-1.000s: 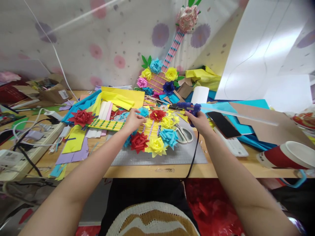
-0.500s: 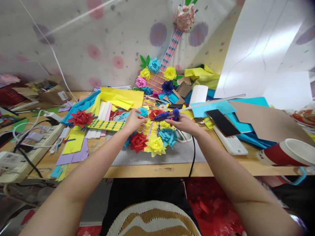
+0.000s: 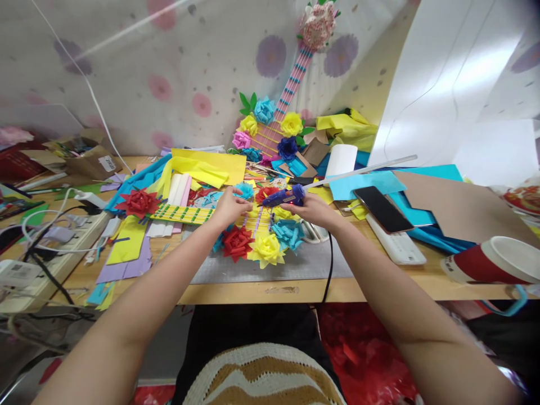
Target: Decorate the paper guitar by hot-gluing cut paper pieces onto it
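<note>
My right hand (image 3: 313, 209) is wrapped round a blue glue gun (image 3: 283, 197); a long clear glue stick (image 3: 367, 169) sticks out of its back. The nozzle points left, close to the fingertips of my left hand (image 3: 233, 207). Those fingers are pinched together over the body of a yellow paper guitar, and whatever they hold is too small to make out. Around the guitar body sit a red paper flower (image 3: 237, 243), a yellow paper flower (image 3: 267, 250) and a blue paper flower (image 3: 288, 234). Its yellow neck (image 3: 182, 214) with green bands runs left to another red flower (image 3: 139, 203).
A pink flowered guitar (image 3: 291, 90) leans on the back wall. To the right lie a phone (image 3: 383, 210), a white power bank (image 3: 396, 239), cardboard (image 3: 459, 208) and a red-and-white cup (image 3: 491, 260). A power strip (image 3: 80, 247) with cables is on the left. The glue gun's cord (image 3: 330, 270) hangs over the table edge.
The glue gun in my right hand has shifted slightly left and tilted, its nozzle nearer my left fingertips. My left hand has hardly moved.
</note>
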Demonstrator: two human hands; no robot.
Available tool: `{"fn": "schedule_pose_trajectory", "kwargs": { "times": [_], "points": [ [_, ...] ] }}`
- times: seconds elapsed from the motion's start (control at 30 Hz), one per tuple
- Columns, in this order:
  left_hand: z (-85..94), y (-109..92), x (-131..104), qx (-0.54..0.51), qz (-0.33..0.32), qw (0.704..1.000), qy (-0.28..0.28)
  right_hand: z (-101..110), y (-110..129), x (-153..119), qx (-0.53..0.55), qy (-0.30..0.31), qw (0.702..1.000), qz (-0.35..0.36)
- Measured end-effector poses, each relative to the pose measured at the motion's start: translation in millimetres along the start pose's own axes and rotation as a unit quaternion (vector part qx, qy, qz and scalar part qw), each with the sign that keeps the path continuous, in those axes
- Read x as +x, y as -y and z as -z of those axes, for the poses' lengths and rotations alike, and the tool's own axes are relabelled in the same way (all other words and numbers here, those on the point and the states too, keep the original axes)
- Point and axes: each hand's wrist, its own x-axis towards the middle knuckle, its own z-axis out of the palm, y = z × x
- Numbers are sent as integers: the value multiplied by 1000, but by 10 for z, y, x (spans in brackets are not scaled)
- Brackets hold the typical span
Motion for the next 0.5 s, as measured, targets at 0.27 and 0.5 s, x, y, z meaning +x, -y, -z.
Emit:
{"fn": "schedule_pose_trajectory", "kwargs": {
  "times": [0.27,0.5],
  "points": [
    [0,17,-5,14,-11,1000,6,14,6,-6,8,2,1000,-6],
    [-8,-40,-37,12,1,1000,13,19,11,0,0,0,1000,-3]
  ]
}}
